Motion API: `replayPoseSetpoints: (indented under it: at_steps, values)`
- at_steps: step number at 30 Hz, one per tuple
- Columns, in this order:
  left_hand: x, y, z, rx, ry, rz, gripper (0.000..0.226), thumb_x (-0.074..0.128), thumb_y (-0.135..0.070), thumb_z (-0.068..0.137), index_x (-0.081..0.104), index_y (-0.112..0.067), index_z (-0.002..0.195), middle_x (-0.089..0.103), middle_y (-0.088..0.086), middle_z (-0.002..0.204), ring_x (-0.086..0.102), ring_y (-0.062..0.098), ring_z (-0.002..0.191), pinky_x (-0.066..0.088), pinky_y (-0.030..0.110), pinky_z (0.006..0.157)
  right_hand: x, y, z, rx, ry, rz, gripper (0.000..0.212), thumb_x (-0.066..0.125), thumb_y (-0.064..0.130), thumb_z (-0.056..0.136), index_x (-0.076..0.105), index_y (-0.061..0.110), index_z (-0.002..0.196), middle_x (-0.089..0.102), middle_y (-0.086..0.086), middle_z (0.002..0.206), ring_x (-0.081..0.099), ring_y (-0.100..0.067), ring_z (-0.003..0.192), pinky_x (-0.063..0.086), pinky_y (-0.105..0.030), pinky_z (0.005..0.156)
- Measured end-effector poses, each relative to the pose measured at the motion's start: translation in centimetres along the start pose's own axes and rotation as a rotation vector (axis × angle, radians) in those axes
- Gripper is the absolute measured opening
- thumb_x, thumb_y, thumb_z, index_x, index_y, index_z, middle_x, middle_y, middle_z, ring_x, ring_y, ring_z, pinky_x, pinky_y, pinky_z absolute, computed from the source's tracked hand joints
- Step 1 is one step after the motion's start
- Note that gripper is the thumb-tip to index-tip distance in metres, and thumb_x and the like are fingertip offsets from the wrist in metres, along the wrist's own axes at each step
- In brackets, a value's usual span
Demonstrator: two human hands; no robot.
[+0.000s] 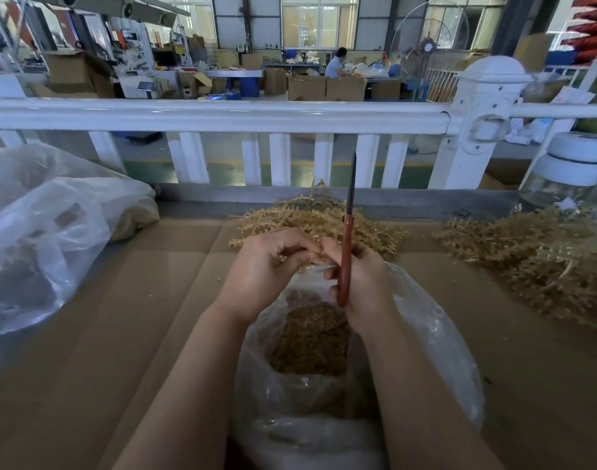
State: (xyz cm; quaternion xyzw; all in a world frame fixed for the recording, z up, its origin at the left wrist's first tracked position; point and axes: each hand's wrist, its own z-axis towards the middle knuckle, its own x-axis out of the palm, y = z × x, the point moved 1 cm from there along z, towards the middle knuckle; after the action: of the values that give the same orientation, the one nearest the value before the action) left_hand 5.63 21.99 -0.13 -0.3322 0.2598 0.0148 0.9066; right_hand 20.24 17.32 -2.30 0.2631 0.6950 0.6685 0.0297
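Both hands work just above the mouth of the clear plastic bag (436,334), which stands open in front of the person and is partly filled with small golden bits. The left hand (266,266) has its fingers curled in, thumb and fingertips pinching a golden sprig (319,256) over the bag's far rim. The right hand (361,283), touching the left, is wrapped round the red handle of a cutter (346,252), whose dark blade points straight up above the bag. Just behind the bag lies a heap of golden sprigs (290,215); a second, larger heap (528,259) lies well to the bag's right. To the bag's left sits another, bulging plastic bag (53,232). All rest on brown cardboard (120,334), and beyond the bag runs a white railing (222,115).
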Motion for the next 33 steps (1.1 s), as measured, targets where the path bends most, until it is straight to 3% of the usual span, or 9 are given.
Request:
replayPoseSetpoints:
  at_steps: [3,6,9,13,18,22,25,29,33]
  values:
    - [0.1,-0.6,0.0,-0.078,0.009,-0.088,0.012,0.075,0.001,0.081,0.076,-0.010,0.086,0.074,-0.002,0.086,0.070,0.014,0.081,0.057,0.032,0.078,-0.1,0.0,0.1,-0.010,-0.007,-0.010,0.014,0.075,0.012,0.090,0.062,0.011,0.094,0.066,-0.008,0.073,0.058,-0.013,0.054,0.043,-0.021,0.041]
    - [-0.5,-1.3,0.3,-0.269,0.063,-0.292,0.011,0.078,-0.006,0.082,0.071,-0.012,0.075,0.068,0.001,0.073,0.063,0.015,0.065,0.052,0.027,0.065,-0.2,0.1,0.1,-0.078,-0.018,-0.022,0.015,0.073,0.007,0.090,0.060,0.014,0.092,0.064,-0.004,0.072,0.057,-0.013,0.053,0.045,-0.022,0.044]
    - [-1.8,-1.7,0.2,-0.550,0.424,-0.436,0.015,0.073,-0.025,0.084,0.070,-0.017,0.072,0.065,0.008,0.068,0.059,0.017,0.057,0.049,0.024,0.056,-0.4,0.5,0.0,-0.147,0.000,-0.020,0.017,0.072,0.005,0.090,0.059,0.014,0.094,0.069,-0.008,0.082,0.062,-0.014,0.061,0.049,-0.022,0.048]
    - [-1.1,-1.8,-0.1,-0.623,0.730,-0.033,0.016,0.063,-0.024,0.095,0.072,-0.012,0.097,0.073,0.000,0.090,0.069,0.017,0.088,0.056,0.027,0.079,-0.6,0.7,0.2,-0.087,0.063,-0.012,0.020,0.071,-0.001,0.088,0.060,0.013,0.097,0.076,-0.008,0.084,0.074,-0.020,0.079,0.056,-0.032,0.065]
    - [0.6,-1.0,0.1,-0.618,0.702,0.333,0.029,0.057,-0.024,0.095,0.061,-0.023,0.124,0.058,-0.004,0.113,0.055,0.017,0.103,0.043,0.029,0.083,-0.8,0.7,0.3,0.033,0.085,-0.122,0.021,0.072,0.000,0.088,0.062,0.014,0.101,0.077,-0.012,0.086,0.076,-0.025,0.080,0.062,-0.042,0.072]
    - [1.8,0.5,-0.4,-0.636,0.529,0.403,0.041,0.051,-0.017,0.095,0.049,-0.021,0.136,0.057,0.004,0.131,0.053,0.021,0.110,0.036,0.027,0.086,-0.7,0.8,0.3,-0.014,0.048,-0.288,0.032,0.079,0.009,0.085,0.064,0.013,0.113,0.077,-0.006,0.082,0.076,-0.027,0.084,0.062,-0.042,0.075]
    - [1.6,1.5,-0.6,-0.647,0.427,0.448,0.041,0.056,-0.021,0.094,0.048,-0.018,0.135,0.059,0.006,0.128,0.056,0.024,0.112,0.040,0.032,0.089,-0.3,0.4,0.2,-0.084,0.041,-0.315,0.028,0.081,0.012,0.084,0.065,0.015,0.106,0.074,-0.005,0.079,0.074,-0.030,0.088,0.061,-0.049,0.082]
    - [0.9,1.6,-0.5,-0.558,0.309,-0.019,0.021,0.074,-0.017,0.082,0.065,-0.023,0.099,0.071,-0.003,0.102,0.066,0.015,0.093,0.051,0.023,0.079,0.0,-0.1,0.3,-0.154,0.002,-0.269,0.014,0.076,0.012,0.088,0.064,0.017,0.094,0.071,-0.003,0.079,0.072,-0.032,0.085,0.058,-0.058,0.084]
    - [0.1,0.6,-0.6,-0.667,0.156,-0.695,0.043,0.085,-0.024,0.065,0.068,-0.009,0.101,0.075,0.006,0.096,0.070,0.019,0.092,0.054,0.026,0.083,-0.1,-0.2,0.3,-0.218,0.004,-0.214,0.015,0.075,0.013,0.089,0.064,0.021,0.095,0.074,-0.009,0.088,0.072,-0.037,0.089,0.059,-0.057,0.083]
